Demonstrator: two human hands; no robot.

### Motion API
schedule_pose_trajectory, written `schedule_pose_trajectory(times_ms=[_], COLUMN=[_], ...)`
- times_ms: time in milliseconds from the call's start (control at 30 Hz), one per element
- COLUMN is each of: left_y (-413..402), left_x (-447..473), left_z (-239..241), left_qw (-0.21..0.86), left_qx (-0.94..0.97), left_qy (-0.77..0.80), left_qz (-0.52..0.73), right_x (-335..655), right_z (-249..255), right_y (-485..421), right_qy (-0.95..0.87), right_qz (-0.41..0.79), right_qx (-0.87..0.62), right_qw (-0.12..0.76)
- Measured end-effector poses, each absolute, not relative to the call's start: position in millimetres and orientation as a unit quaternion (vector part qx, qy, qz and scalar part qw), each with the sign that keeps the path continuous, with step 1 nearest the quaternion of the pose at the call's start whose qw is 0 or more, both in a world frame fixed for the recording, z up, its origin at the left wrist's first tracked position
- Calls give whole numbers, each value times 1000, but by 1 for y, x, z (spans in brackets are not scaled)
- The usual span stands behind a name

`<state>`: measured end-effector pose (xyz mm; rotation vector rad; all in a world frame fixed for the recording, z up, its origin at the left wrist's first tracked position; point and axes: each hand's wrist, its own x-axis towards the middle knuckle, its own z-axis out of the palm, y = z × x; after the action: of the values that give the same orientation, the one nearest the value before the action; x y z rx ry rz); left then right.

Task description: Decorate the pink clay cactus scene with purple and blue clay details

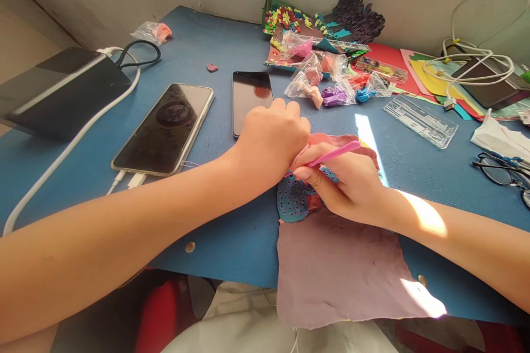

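Observation:
My right hand (351,179) grips a slim pink modelling tool (337,151) like a pen, its tip down by a blue dotted piece of clay (292,198). Small dark purple dots or holes cover that blue piece. Beside the tool, my left hand (271,143) is closed over the upper part of the work; whatever its fingers hold is hidden. A thin mauve clay sheet (335,270) spreads below both hands and hangs past the table's front edge. Behind my right hand a pinkish-red flap (335,140) of the same work shows.
Two phones, a larger one (165,127) and a smaller one (250,96), lie left of the work. A black box (70,94) with cables stands far left. Bagged clay (337,96), a clear ruler stencil (421,121), coloured paper (439,80) and glasses (497,171) lie back and right.

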<state>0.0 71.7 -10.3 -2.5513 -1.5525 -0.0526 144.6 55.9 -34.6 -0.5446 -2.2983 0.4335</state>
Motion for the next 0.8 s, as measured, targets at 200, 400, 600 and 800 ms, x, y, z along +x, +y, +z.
schedule_pose_trajectory(times_ms=[200,400,600,800], left_y=[71,70,71,72], left_x=[1,0,0,-1], left_z=[-8,-7,-11,-14], left_qw=[85,84,110,121], left_qx=[-855,-852,-853,-852], left_qy=[-512,-516,-511,-509], left_qz=[14,14,8,2], right_x=[145,145,146,148], right_z=[-36,-36,-36,-37], right_y=[54,54,52,48], right_qy=[-898,-904,-883,-829], right_qz=[148,146,183,159], right_qx=[-215,-215,-213,-335], right_qw=[355,339,376,418])
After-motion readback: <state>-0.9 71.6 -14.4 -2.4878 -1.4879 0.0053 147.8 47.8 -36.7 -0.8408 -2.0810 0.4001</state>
